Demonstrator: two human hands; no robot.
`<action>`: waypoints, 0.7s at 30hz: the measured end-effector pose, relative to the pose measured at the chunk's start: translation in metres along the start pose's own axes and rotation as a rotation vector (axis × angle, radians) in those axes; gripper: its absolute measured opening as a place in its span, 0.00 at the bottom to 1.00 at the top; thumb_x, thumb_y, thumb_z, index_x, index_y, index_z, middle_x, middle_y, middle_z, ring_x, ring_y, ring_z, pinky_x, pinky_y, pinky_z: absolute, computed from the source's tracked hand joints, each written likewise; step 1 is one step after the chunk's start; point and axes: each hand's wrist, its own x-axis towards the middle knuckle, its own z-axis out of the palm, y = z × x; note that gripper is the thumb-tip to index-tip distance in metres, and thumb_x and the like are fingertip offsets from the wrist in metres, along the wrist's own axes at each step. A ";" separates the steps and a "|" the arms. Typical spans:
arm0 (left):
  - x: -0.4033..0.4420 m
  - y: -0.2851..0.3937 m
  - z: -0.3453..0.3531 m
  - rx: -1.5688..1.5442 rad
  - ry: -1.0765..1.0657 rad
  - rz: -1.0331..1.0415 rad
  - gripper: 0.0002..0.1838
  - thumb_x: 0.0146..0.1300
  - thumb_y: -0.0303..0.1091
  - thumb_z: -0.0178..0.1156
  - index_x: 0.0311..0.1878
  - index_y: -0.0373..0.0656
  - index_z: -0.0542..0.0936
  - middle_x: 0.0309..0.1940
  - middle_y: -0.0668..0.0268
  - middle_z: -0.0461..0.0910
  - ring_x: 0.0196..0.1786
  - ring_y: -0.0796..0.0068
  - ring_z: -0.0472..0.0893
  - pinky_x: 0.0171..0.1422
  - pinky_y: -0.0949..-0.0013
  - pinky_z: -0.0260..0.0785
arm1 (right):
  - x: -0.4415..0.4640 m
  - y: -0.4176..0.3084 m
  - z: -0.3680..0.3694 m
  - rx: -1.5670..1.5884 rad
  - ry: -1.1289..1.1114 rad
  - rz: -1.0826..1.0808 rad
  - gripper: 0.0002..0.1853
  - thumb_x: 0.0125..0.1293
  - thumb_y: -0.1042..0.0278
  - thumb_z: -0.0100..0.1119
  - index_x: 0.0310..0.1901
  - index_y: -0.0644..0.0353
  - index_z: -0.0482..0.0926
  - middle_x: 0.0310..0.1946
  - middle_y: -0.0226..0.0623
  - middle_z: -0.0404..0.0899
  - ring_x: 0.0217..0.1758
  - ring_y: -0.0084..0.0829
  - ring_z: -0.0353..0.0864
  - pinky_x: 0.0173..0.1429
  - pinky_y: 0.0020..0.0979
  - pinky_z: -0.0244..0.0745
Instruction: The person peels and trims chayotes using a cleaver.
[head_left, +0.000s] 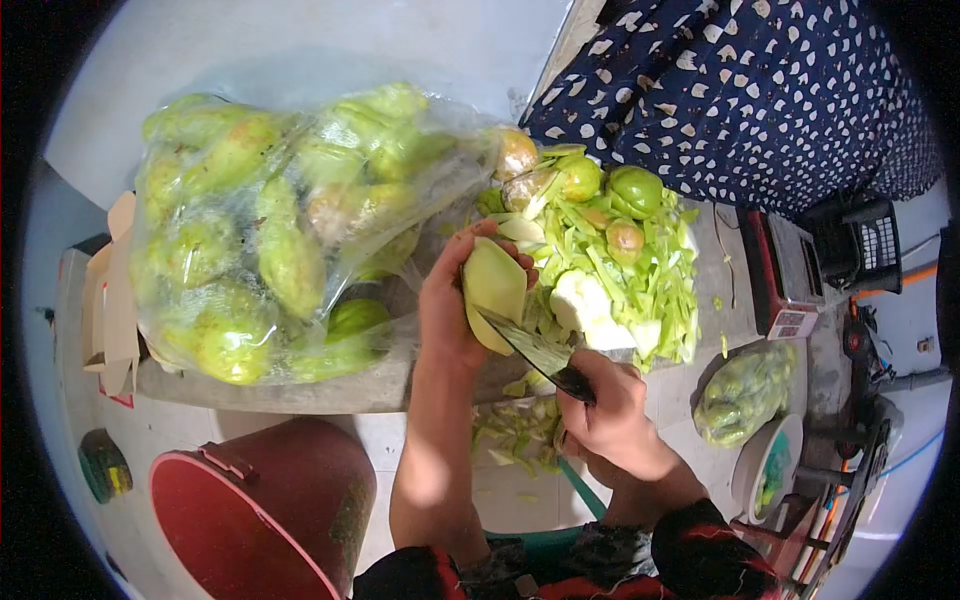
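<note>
My left hand point(452, 300) is wrapped round a peeled, pale yellow-green fruit point(495, 285) that looks like a green mango. In my right hand point(615, 410) is a knife point(535, 352), gripped by its dark handle, with its blade tip against the fruit's lower side. Green peel strips point(655, 310) are heaped to the right of the fruit, with several whole green fruits point(635, 192) on top. A white cut piece point(575, 300) lies at the near edge of the heap. To the left, a large clear plastic bag point(290, 230) is full of unpeeled green fruits.
The worktop point(370, 395) has a red bucket point(240, 500) below its front edge. Peel lies on the floor below. At right are a red scale point(785, 270), another bag of green fruit point(745, 395) and a white tub point(750, 470). Dark patterned cloth point(740, 90) hangs behind.
</note>
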 end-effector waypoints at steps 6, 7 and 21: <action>0.002 -0.008 -0.004 0.002 0.039 0.101 0.15 0.69 0.37 0.51 0.54 0.41 0.75 0.36 0.57 0.80 0.37 0.59 0.81 0.46 0.55 0.77 | -0.002 -0.004 0.005 0.027 0.044 0.084 0.18 0.45 0.78 0.60 0.42 0.67 0.77 0.29 0.50 0.78 0.31 0.51 0.82 0.35 0.42 0.78; 0.001 -0.007 -0.004 0.000 0.038 0.108 0.15 0.69 0.37 0.51 0.54 0.41 0.75 0.36 0.57 0.80 0.37 0.59 0.81 0.46 0.55 0.77 | -0.003 -0.004 0.007 0.010 0.064 0.066 0.17 0.46 0.77 0.60 0.41 0.67 0.77 0.28 0.50 0.79 0.29 0.51 0.82 0.34 0.42 0.78; -0.003 0.000 -0.001 -0.085 -0.224 0.166 0.27 0.74 0.56 0.40 0.58 0.42 0.73 0.42 0.54 0.78 0.42 0.55 0.79 0.46 0.56 0.77 | -0.006 0.010 0.032 -0.078 0.315 -0.104 0.08 0.57 0.78 0.66 0.33 0.65 0.74 0.16 0.37 0.73 0.15 0.30 0.70 0.24 0.29 0.68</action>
